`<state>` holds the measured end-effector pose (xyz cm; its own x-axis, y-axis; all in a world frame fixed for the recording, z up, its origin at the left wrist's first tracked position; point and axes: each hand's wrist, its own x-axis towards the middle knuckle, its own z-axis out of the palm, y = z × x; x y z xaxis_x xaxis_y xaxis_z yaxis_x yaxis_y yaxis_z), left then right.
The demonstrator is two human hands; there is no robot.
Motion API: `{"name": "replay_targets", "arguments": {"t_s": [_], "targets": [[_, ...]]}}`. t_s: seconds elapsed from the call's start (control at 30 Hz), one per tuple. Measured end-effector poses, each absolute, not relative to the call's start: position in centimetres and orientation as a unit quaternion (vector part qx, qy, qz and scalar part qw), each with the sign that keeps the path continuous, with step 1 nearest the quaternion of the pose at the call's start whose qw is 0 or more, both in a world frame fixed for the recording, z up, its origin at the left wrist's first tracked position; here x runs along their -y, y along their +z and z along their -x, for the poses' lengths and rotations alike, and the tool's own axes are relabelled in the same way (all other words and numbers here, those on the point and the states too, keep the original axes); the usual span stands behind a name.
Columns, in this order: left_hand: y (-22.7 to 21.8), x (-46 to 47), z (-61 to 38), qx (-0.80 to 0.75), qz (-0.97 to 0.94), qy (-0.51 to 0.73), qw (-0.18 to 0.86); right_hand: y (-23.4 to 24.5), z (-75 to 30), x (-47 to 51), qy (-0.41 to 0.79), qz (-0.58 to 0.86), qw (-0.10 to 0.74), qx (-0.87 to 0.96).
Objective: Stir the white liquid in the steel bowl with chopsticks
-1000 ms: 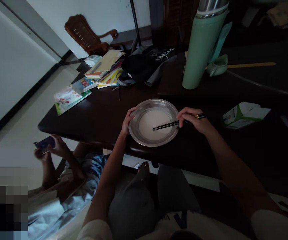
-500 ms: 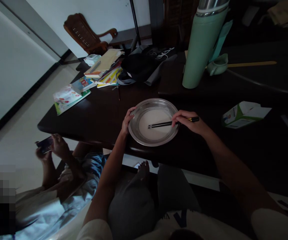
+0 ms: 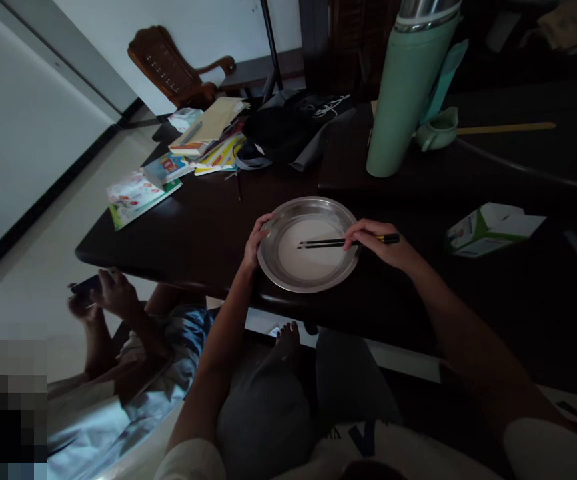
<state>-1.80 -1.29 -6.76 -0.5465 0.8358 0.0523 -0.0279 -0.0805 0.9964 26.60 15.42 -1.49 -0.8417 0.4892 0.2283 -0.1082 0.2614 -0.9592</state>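
A round metal plate [image 3: 270, 263] holding a pale white liquid sits on the dark table [image 3: 193, 233] in front of me. My left hand [image 3: 255, 241] grips the plate's left rim, fingers curled over the edge. My right hand [image 3: 374, 241] is closed on a pair of black chopsticks [image 3: 325, 243], which lie almost level, their tips over the middle of the white liquid.
A tall green thermos [image 3: 402, 93] and a small green cup [image 3: 435, 131] stand behind the plate. A green-and-white carton [image 3: 491, 228] lies at right. Books [image 3: 138, 190] and dark cloth [image 3: 283, 137] clutter the far left. Another person [image 3: 113, 333] sits low at left holding a phone.
The chopstick tips have swept left and up across the white liquid, and my right hand has shifted slightly left. My left hand has stayed on the rim. The seated person's phone hand moved slightly.
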Motion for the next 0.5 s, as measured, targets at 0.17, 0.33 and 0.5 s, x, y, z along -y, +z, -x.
{"name": "replay_targets", "arguments": {"t_s": [0.17,0.33,0.5], "targets": [[-6.7,1.3,1.6,-0.586,-0.334,0.656,0.338,-1.3,-27.4,-16.4,0.584,0.192,0.298,0.73],[-6.6,1.4,1.6,-0.587,-0.356,0.647,0.333,-1.5,-26.9,-15.4,0.609,0.136,0.259,0.737],[-6.7,1.4,1.7,-0.587,-0.354,0.646,0.336,-1.4,-26.8,-15.5,0.586,0.162,0.282,0.742]]}}
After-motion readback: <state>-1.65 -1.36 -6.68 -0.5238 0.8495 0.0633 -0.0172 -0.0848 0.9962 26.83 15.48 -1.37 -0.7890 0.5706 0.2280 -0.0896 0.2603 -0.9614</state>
